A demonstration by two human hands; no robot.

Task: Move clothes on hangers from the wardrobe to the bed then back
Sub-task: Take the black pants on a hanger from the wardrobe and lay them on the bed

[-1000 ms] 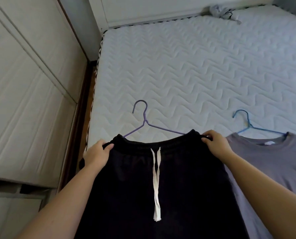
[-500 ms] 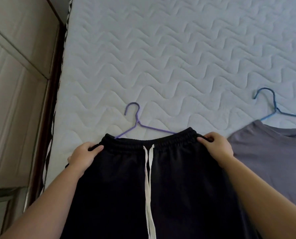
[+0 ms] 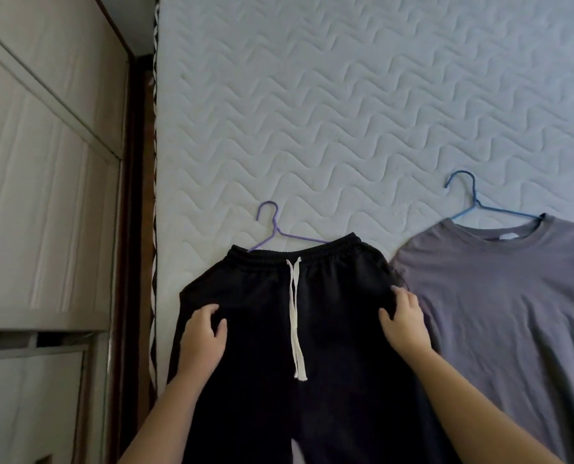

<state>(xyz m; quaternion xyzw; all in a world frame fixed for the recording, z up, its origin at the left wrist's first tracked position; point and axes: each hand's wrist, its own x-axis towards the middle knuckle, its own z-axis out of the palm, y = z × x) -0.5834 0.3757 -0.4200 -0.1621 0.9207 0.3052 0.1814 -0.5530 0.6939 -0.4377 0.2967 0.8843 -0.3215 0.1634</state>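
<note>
Black trousers (image 3: 332,296) with a white drawstring (image 3: 295,316) lie flat on the bed's white quilted mattress (image 3: 345,112), hung on a purple hanger (image 3: 272,226) whose hook pokes out above the waistband. My left hand (image 3: 203,339) rests palm down on the left hip of the trousers, fingers spread. On the right hip lies my right hand (image 3: 404,324), also flat and spread. A grey T-shirt (image 3: 499,296) on a blue hanger (image 3: 473,199) lies to the right, touching the trousers' edge.
Pale wardrobe panels (image 3: 44,182) fill the left side, with a dark wooden strip (image 3: 134,229) in the gap beside the mattress edge. Bare mattress stretches beyond the two hangers.
Both hands have let go of the trousers' waistband and slid down onto the hips, now lying flat. The trousers have settled on the mattress. The view has shifted left, showing more of the T-shirt.
</note>
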